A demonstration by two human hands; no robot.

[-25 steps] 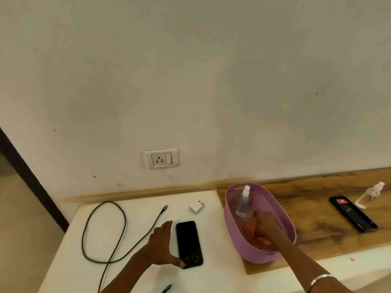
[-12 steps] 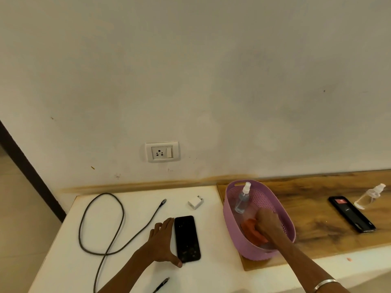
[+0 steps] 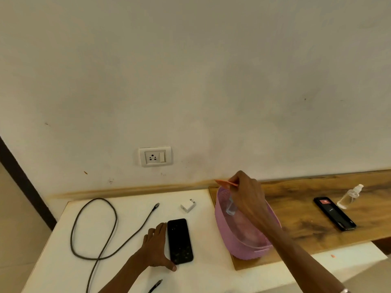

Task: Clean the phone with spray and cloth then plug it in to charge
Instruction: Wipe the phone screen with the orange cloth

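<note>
A second phone lies beside a clear bottle, perhaps a sprayer, on the wooden counter

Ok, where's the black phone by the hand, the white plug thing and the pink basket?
phone (image 3: pixel 179 241), head view, middle of screen
charger plug (image 3: pixel 187 205), head view, white body
basket (image 3: pixel 239 249), head view, near outer wall

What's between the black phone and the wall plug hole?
In the head view, a small white charger lies between the phone and the socket.
</note>
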